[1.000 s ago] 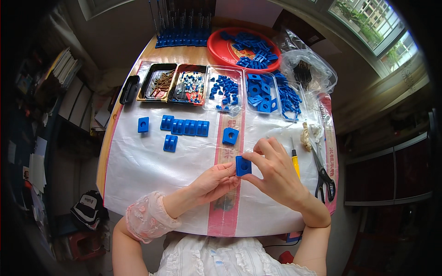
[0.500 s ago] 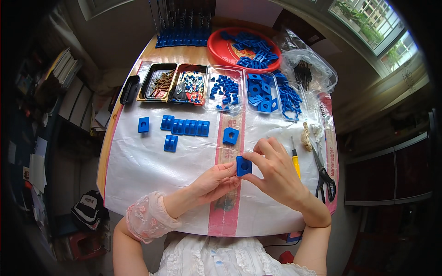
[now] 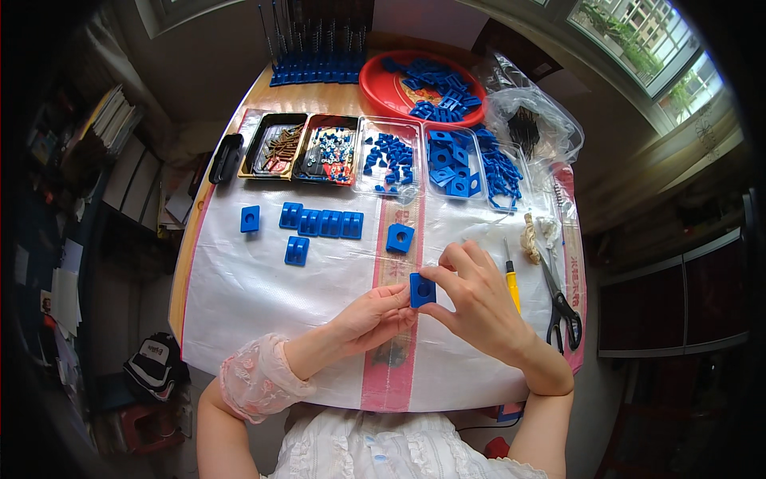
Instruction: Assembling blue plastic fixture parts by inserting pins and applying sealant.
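Note:
Between my two hands, over the near middle of the table, is a blue square plastic piece with a round hole [image 3: 423, 290]. The fingers of my left hand [image 3: 373, 316] pinch its left edge. My right hand [image 3: 481, 298] grips it at the top and bottom with finger and thumb. A similar blue piece [image 3: 400, 238] lies just beyond on the white sheet. Farther left are a row of blue ribbed pieces [image 3: 330, 224], one more ribbed piece [image 3: 296, 251] below the row, and a single holed piece [image 3: 250, 219].
Across the back stand a tray of screws [image 3: 285, 145], a tray of nuts [image 3: 329, 152], clear boxes of small blue parts [image 3: 389, 160] and holed pieces [image 3: 455, 164], and a red basin [image 3: 383, 92]. At right lie a yellow screwdriver [image 3: 512, 283] and black scissors [image 3: 564, 310].
Almost nothing differs: the view has shifted very slightly, and both hands keep the same grip on the blue piece.

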Available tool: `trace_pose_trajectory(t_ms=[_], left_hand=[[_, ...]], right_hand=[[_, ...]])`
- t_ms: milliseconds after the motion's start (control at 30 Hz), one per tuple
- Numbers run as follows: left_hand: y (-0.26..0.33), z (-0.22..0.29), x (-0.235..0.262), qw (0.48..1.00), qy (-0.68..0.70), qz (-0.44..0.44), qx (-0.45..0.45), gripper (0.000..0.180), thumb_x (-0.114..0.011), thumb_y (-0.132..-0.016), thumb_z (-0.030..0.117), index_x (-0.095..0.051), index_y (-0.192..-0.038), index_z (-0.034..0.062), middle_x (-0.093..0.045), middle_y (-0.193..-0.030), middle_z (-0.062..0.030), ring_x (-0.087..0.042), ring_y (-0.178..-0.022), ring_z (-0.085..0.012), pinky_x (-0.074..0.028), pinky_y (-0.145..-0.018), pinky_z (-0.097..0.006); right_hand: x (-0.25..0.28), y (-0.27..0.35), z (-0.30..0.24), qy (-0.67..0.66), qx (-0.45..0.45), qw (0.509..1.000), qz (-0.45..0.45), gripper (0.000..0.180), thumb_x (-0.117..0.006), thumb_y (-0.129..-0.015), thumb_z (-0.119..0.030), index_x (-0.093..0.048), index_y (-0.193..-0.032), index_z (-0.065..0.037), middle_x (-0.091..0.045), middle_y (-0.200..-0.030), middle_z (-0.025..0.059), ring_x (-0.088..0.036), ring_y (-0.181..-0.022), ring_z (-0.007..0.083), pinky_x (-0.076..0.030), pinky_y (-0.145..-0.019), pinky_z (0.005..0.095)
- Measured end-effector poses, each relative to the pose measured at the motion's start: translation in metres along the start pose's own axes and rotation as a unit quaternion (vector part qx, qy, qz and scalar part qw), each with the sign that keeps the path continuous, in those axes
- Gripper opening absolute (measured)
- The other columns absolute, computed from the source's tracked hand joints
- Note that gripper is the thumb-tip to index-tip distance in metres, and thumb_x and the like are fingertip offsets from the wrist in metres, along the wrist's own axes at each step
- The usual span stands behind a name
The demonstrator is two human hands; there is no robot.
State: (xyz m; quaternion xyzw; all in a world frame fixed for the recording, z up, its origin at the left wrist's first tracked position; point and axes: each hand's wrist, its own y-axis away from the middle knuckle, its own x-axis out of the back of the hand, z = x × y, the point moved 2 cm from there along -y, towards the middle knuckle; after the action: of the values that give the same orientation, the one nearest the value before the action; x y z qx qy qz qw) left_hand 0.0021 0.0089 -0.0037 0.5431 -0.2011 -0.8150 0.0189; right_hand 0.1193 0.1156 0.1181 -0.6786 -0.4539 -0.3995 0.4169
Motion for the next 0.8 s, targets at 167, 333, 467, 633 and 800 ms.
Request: trace_pose_trajectory(t_ms=[167,333,467,633,800], left_hand=[[-0.0005,-0.0004,0.0006,1.0,-0.003,-0.001,0.002,0.023,-0.053,-0.101,0.026,-0.056,-0.112,0.0063,-0.056,-0.093,0.0025,-0.05,-0.077,-0.0036,-0.047,-0.076,-0.019],[0.0005,0.0006,-0.0022,1.0,-0.004,0.006,-0.001,0.023,-0.053,-0.101,0.026,-0.056,-0.112,0.0062,-0.056,-0.093,0.0024,-0.05,-0.078,-0.0037,-0.047,-0.076,-0.019],[-0.0003,-0.0004,0.0016,1.0,-0.003,-0.001,-0.002,0.023,-0.053,-0.101,0.025,-0.056,-0.113,0.0054,-0.056,-0.094,0.0016,-0.05,-0.079,-0.0042,-0.047,-0.077,-0.019],[0.0005,0.0007,-0.0012,1.0,0.005,-0.003,-0.002,0.026,-0.053,-0.101,0.025,-0.056,-0.116,0.0043,-0.058,-0.097,0.0,-0.051,-0.08,-0.0051,-0.047,-0.078,-0.019],[0.0004,0.0007,0.0007,1.0,0.007,-0.012,-0.002,0.027,-0.054,-0.1,0.025,-0.056,-0.118,0.004,-0.059,-0.1,-0.0008,-0.053,-0.082,-0.0053,-0.048,-0.079,-0.019]], right_hand=[[0.0003,0.0003,0.0,0.005,0.001,1.0,-0.003,0.038,-0.079,-0.067,-0.015,-0.064,-0.099,-0.004,-0.052,-0.095,0.0088,-0.049,-0.094,0.0269,-0.041,-0.082,0.039],[0.0009,0.0003,0.0,0.006,0.001,1.0,-0.005,0.038,-0.079,-0.067,-0.016,-0.064,-0.099,-0.004,-0.052,-0.095,0.0087,-0.049,-0.094,0.0266,-0.041,-0.082,0.0389],[0.0001,0.0004,-0.0005,0.005,0.001,1.0,-0.004,0.038,-0.079,-0.067,-0.017,-0.064,-0.1,-0.004,-0.052,-0.095,0.0088,-0.049,-0.094,0.0266,-0.041,-0.082,0.0388],[0.0004,0.0006,-0.0002,0.008,0.001,1.0,-0.004,0.04,-0.079,-0.068,-0.017,-0.064,-0.102,-0.003,-0.052,-0.095,0.0087,-0.049,-0.094,0.0266,-0.041,-0.082,0.0387],[-0.0002,0.0005,-0.0001,0.008,0.0,1.0,-0.004,0.04,-0.079,-0.068,-0.018,-0.065,-0.102,-0.003,-0.052,-0.095,0.0087,-0.049,-0.094,0.0264,-0.041,-0.082,0.0384]])
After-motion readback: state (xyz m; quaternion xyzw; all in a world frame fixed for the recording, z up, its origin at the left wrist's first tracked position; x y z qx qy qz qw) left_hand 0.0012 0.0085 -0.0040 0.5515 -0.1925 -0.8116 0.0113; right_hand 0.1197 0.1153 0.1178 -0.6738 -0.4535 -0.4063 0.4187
